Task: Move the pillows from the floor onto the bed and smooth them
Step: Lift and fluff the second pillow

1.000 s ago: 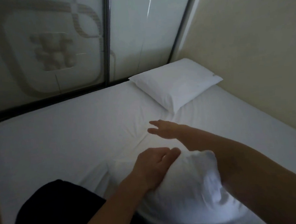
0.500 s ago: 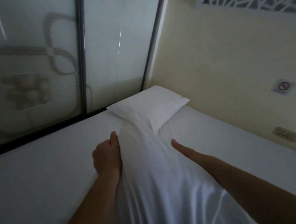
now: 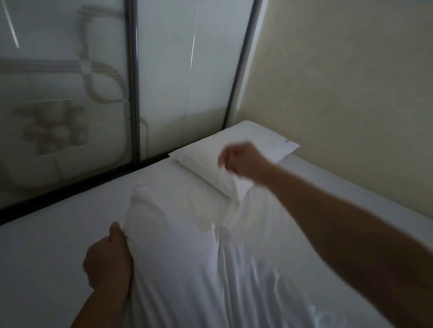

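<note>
Moved since earlier: right hand [image 3: 245,162], half a second ago low beside the near pillow [image 3: 190,254], is now raised toward 1 o'clock over the far pillow [image 3: 235,150]; left hand [image 3: 107,259] has slid lower down the near pillow's left edge.
Bed [image 3: 39,263]: white sheet, filling the lower frame from 9 o'clock to 3 o'clock, its head against the panels.
Sliding panels [image 3: 54,97]: frosted, with a looping pattern, at 10 to 12 o'clock, split by a dark upright frame.
Wall [image 3: 358,91]: cream, at 2 o'clock, along the bed's right side.
Near pillow: white, creased, lying lengthwise on the bed from 6 o'clock up toward centre; its top end just beside the far pillow, contact unclear.
Far pillow: white, flat on the bed in the corner at 1 o'clock, partly hidden by the right hand.
Left hand: at 8 o'clock, fingers closed on the near pillow's left edge, thumb up against the fabric.
Right hand: blurred, fingers curled; a fold of white fabric trails below it, so whether it pinches cloth I cannot tell.
</note>
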`<state>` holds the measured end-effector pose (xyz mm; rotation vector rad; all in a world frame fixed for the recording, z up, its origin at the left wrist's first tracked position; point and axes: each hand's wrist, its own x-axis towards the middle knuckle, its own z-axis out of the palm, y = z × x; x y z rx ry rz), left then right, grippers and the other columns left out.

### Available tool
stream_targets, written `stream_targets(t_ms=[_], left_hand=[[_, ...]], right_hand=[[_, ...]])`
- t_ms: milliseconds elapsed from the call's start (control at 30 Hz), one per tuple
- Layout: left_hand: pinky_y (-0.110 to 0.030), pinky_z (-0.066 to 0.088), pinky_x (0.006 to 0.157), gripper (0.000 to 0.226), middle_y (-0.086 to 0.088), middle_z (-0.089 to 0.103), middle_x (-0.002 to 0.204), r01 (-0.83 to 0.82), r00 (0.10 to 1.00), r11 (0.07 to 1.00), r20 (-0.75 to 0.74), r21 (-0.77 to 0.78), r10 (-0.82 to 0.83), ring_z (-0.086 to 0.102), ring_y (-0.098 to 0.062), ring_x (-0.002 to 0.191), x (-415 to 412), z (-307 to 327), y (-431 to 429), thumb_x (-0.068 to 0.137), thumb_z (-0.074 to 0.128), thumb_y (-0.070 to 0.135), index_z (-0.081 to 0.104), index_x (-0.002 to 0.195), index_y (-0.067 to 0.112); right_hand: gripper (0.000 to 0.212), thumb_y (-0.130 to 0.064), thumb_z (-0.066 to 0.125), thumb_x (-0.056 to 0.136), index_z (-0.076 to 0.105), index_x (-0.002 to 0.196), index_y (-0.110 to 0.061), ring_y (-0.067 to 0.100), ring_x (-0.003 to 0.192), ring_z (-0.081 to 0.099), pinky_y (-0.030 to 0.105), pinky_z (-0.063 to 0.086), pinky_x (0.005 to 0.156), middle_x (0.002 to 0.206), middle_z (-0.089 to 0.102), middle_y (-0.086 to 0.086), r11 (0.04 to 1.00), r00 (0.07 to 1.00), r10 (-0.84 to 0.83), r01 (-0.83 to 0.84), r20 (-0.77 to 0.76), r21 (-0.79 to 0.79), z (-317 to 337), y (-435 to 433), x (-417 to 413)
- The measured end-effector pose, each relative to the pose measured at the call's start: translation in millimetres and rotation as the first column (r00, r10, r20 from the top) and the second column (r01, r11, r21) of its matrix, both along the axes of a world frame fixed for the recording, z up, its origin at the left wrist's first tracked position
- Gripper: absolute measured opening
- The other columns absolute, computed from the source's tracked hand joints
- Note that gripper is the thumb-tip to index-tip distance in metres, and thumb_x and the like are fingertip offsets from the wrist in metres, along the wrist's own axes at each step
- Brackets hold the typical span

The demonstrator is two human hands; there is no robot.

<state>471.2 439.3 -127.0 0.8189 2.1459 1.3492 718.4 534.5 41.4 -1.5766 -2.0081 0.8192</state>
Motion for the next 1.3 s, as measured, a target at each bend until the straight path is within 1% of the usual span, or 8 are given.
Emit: stream_targets(t_ms=[200, 267, 400, 533, 700, 967, 1133, 1300], left_hand=[[-0.034, 0.040, 0.063, 0.058, -0.017, 0.063, 0.078, 0.060, 0.997, 0.997, -0.044, -0.048, -0.062, 0.050, -0.026, 0.060, -1, 6, -12, 0.095, 0.035, 0.053, 0.061, 0.063, 0.012], [-0.034, 0.043, 0.066, 0.058, -0.015, 0.066, 0.087, 0.103, 0.990, 0.987, -0.088, -0.121, -0.114, 0.053, -0.025, 0.065, 5, 9, -18, 0.094, 0.030, 0.056, 0.064, 0.074, 0.014], [-0.044, 0.041, 0.092, 0.072, -0.006, 0.058, 0.123, 0.415, 0.910, 0.907, -0.037, 0.071, -0.414, 0.054, -0.027, 0.106, 33, 39, -30, 0.077, 0.021, 0.075, 0.050, 0.122, 0.026], [-0.047, 0.045, 0.092, 0.095, 0.000, 0.051, 0.122, 0.628, 0.694, 0.772, -0.379, -0.097, -0.612, 0.053, -0.026, 0.109, 49, 53, -53, 0.057, 0.055, 0.080, 0.027, 0.135, 0.033], [-0.041, 0.049, 0.079, 0.053, -0.010, 0.062, 0.108, 0.464, 0.825, 0.879, -0.416, 0.111, -0.383, 0.061, -0.031, 0.095, 34, 67, -69, 0.078, 0.068, 0.049, 0.048, 0.110, 0.013], [-0.043, 0.043, 0.083, 0.056, -0.021, 0.062, 0.116, 0.151, 0.947, 0.928, -0.319, 0.340, -0.037, 0.057, -0.039, 0.106, -43, 129, -65, 0.082, 0.067, 0.043, 0.045, 0.116, 0.004], [-0.043, 0.042, 0.090, 0.062, -0.019, 0.057, 0.124, 0.012, 0.953, 0.911, -0.282, 0.412, 0.114, 0.054, -0.038, 0.111, -81, 140, -55, 0.082, 0.068, 0.041, 0.042, 0.125, 0.005], [-0.056, 0.047, 0.086, 0.048, -0.031, 0.054, 0.114, -0.188, 0.829, 0.972, -0.508, 0.143, 0.235, 0.054, -0.048, 0.102, -112, 103, -53, 0.074, 0.062, 0.020, 0.045, 0.114, -0.001]], right_hand=[[0.058, -0.045, 0.062, 0.086, 0.042, 0.138, -0.030, 0.022, 0.105, 0.060, 0.040, 0.045, 0.091, 0.129, 0.060, 0.004, 0.749, 0.931, 0.300, -0.095, 0.207, -0.656, -37, -24, 3], [0.066, -0.054, 0.075, 0.069, 0.052, 0.127, -0.034, 0.010, 0.096, 0.063, 0.033, 0.052, 0.078, 0.122, 0.064, -0.001, 0.680, 0.922, 0.326, -0.074, 0.210, -0.730, -85, -65, 15], [0.063, -0.058, 0.083, 0.046, 0.066, 0.104, -0.037, 0.001, 0.081, 0.067, 0.030, 0.057, 0.077, 0.092, 0.072, -0.015, 0.887, 0.941, 0.170, -0.017, 0.293, -0.461, -114, -111, 9], [0.063, -0.064, 0.076, 0.050, 0.068, 0.100, -0.026, 0.012, 0.084, 0.066, 0.028, 0.052, 0.073, 0.093, 0.071, -0.007, 0.969, 0.929, -0.106, 0.177, 0.354, -0.175, -125, -139, -3], [0.056, -0.058, 0.078, 0.060, 0.069, 0.101, -0.021, 0.023, 0.091, 0.067, 0.028, 0.044, 0.069, 0.097, 0.071, 0.003, 0.981, 0.886, -0.191, 0.189, 0.423, 0.047, -87, -123, -23], [0.040, -0.058, 0.074, 0.057, 0.061, 0.076, -0.026, 0.026, 0.083, 0.064, 0.029, 0.037, 0.061, 0.079, 0.065, -0.002, 0.911, 0.790, 0.011, -0.260, 0.613, 0.319, 30, -54, -120], [0.048, -0.064, 0.062, 0.072, 0.063, 0.106, -0.030, 0.028, 0.101, 0.063, 0.032, 0.034, 0.068, 0.107, 0.069, 0.003, 0.751, 0.682, -0.026, -0.469, 0.730, 0.465, 47, -30, -178], [0.072, -0.078, 0.058, 0.069, 0.054, 0.126, -0.034, 0.025, 0.114, 0.056, 0.035, 0.039, 0.083, 0.126, 0.062, -0.001, 0.811, 0.652, 0.483, -0.584, 0.585, -0.019, -37, -34, -183]])
